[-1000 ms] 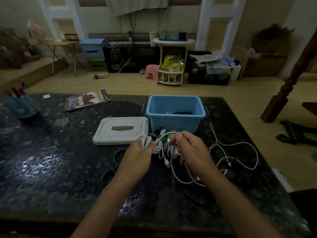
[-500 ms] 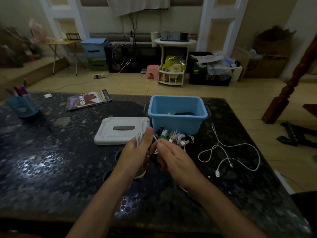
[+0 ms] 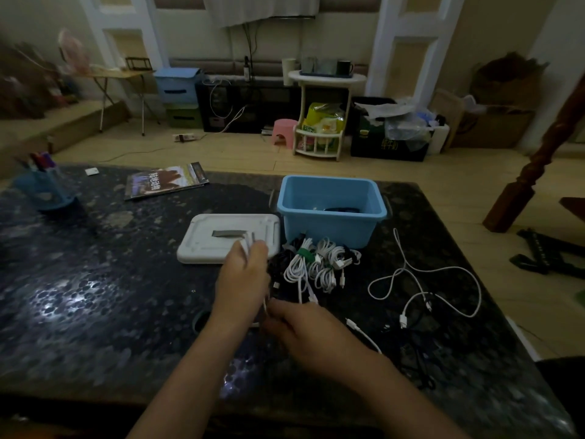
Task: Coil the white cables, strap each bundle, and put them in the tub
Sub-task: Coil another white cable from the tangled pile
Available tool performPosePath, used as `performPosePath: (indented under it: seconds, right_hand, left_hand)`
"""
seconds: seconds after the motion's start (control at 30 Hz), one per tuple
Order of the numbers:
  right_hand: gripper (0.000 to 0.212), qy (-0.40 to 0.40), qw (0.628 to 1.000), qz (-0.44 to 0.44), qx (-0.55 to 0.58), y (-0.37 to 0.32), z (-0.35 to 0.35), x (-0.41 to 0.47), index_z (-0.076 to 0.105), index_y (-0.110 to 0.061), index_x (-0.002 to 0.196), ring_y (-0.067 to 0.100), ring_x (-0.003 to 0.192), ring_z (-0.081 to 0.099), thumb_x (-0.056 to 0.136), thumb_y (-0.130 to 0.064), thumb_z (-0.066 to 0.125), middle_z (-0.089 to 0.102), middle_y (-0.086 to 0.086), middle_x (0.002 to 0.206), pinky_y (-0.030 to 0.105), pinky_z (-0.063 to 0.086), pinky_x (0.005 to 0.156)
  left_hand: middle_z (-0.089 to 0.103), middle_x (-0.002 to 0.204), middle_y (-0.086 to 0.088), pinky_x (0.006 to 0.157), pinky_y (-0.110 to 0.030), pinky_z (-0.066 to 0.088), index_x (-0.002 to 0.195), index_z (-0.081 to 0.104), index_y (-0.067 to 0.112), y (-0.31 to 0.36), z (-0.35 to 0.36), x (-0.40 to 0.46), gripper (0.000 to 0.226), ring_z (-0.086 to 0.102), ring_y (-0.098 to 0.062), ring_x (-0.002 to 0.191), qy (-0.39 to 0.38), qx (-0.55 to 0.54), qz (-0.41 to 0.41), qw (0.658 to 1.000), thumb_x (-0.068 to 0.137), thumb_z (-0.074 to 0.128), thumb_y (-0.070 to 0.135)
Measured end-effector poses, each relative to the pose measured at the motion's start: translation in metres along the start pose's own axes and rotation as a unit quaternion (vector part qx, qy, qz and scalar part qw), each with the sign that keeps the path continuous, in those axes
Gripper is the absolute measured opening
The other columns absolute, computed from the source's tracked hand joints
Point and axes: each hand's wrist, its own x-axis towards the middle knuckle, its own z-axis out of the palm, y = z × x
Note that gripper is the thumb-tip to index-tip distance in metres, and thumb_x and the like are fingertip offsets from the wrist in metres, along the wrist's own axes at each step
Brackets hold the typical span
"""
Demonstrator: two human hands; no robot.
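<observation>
My left hand (image 3: 243,283) grips a folded white cable (image 3: 248,243) whose loops stick out above the fingers. Just below it, my right hand (image 3: 304,331) pinches the same cable's lower run near the table. A pile of coiled white cable bundles (image 3: 319,264), some with green straps, lies in front of the blue tub (image 3: 332,210). One loose white cable (image 3: 424,280) sprawls on the table to the right. Inside the tub, something dark rests on the bottom.
The tub's white lid (image 3: 224,242) lies left of the tub on the dark speckled table (image 3: 95,296). A magazine (image 3: 164,183) and a blue pen cup (image 3: 44,188) sit at the far left. Dark cables (image 3: 418,353) lie at the right near the table edge.
Both hands have drawn back from the pile toward me. My right hand dropped below my left hand, pulling the white cable down. The view shifted slightly.
</observation>
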Motion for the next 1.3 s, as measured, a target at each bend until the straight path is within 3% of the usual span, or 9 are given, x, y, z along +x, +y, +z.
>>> performPosePath:
  seconds: [0.13,0.23,0.47,0.6,0.8,0.9,1.0,1.13,1.3]
  right_hand:
    - [0.020,0.004,0.997,-0.009,-0.072,-0.003,0.008,0.003,0.056,-0.020,0.114,0.042,0.089,0.061,0.103,-0.028,0.042,0.068,0.020,0.098,0.046,0.048,0.071]
    - [0.022,-0.015,0.993,0.012,-0.120,0.004,0.012,0.006,0.059,-0.018,0.105,0.039,0.093,0.062,0.105,-0.032,0.042,0.068,0.015,0.099,0.040,0.042,0.071]
    - [0.022,0.022,0.987,0.093,-0.127,0.029,-0.011,0.007,0.065,-0.025,0.105,0.027,0.099,0.063,0.101,-0.035,0.046,0.071,0.002,0.102,0.037,0.050,0.080]
    - [0.024,0.085,0.984,0.140,-0.067,0.031,-0.023,0.007,0.065,-0.028,0.088,0.021,0.085,0.063,0.099,-0.045,0.052,0.069,0.000,0.084,0.034,0.044,0.069]
    - [0.031,0.147,0.967,0.181,-0.100,0.032,-0.035,0.013,0.061,-0.029,0.077,0.008,0.074,0.055,0.085,-0.059,0.067,0.061,-0.010,0.073,0.026,0.036,0.059]
    - [0.036,0.174,0.957,0.191,-0.132,0.031,-0.041,0.012,0.060,-0.030,0.076,0.009,0.077,0.060,0.084,-0.065,0.064,0.065,-0.009,0.078,0.027,0.042,0.064]
    - [0.038,0.169,0.956,0.213,-0.114,0.032,-0.045,0.009,0.063,-0.030,0.081,0.012,0.081,0.061,0.087,-0.067,0.058,0.067,-0.008,0.082,0.028,0.043,0.065]
    - [0.023,0.162,0.961,0.214,-0.062,0.031,-0.044,0.009,0.064,-0.029,0.082,0.011,0.079,0.060,0.090,-0.050,0.060,0.067,-0.008,0.081,0.029,0.047,0.065]
    - [0.017,0.174,0.964,0.201,-0.024,0.026,-0.049,0.011,0.063,-0.029,0.076,0.007,0.072,0.060,0.087,-0.041,0.065,0.066,-0.009,0.074,0.031,0.051,0.067]
  left_hand:
    - [0.042,0.059,0.002,0.057,-0.042,0.036,0.081,0.051,0.018,-0.005,0.007,-0.004,0.026,0.040,-0.019,0.054,-0.028,0.036,0.060,0.997,0.099,0.047,0.035]
    - [0.039,0.054,0.002,0.049,-0.033,0.030,0.085,0.059,0.012,0.002,0.004,-0.005,0.026,0.033,-0.018,0.046,-0.046,-0.026,0.019,0.998,0.104,0.047,0.026]
    - [0.030,0.053,-0.003,0.040,-0.020,0.022,0.092,0.063,0.004,0.016,-0.008,-0.018,0.036,0.022,-0.013,0.041,-0.284,-0.025,-0.056,0.957,0.102,0.047,0.035]
    - [0.042,0.044,0.008,0.042,-0.023,0.029,0.094,0.065,0.002,0.008,-0.006,-0.015,0.035,0.034,-0.008,0.037,-0.258,0.102,-0.018,0.961,0.103,0.048,0.031]
    - [0.052,0.055,0.011,0.053,-0.012,0.037,0.059,0.048,0.029,0.000,-0.001,-0.009,0.040,0.052,0.005,0.058,-0.157,0.306,0.124,0.931,0.098,0.058,0.038]
    - [0.049,0.072,0.011,0.059,-0.016,0.032,0.063,0.044,0.035,-0.003,0.001,-0.007,0.037,0.048,0.001,0.066,-0.160,0.341,0.181,0.908,0.098,0.058,0.035]
    - [0.050,0.065,0.015,0.058,-0.013,0.037,0.062,0.044,0.040,-0.008,0.003,-0.008,0.040,0.053,0.003,0.064,-0.166,0.335,0.185,0.909,0.097,0.062,0.029]
    - [0.058,0.072,0.006,0.067,-0.040,0.049,0.072,0.051,0.029,-0.014,0.005,-0.008,0.029,0.057,-0.015,0.071,-0.190,0.351,0.175,0.900,0.097,0.057,0.043]
    - [0.050,0.094,0.003,0.077,-0.044,0.049,0.094,0.050,0.024,-0.014,0.008,-0.013,0.013,0.054,-0.018,0.085,-0.183,0.357,0.196,0.895,0.094,0.063,0.023]
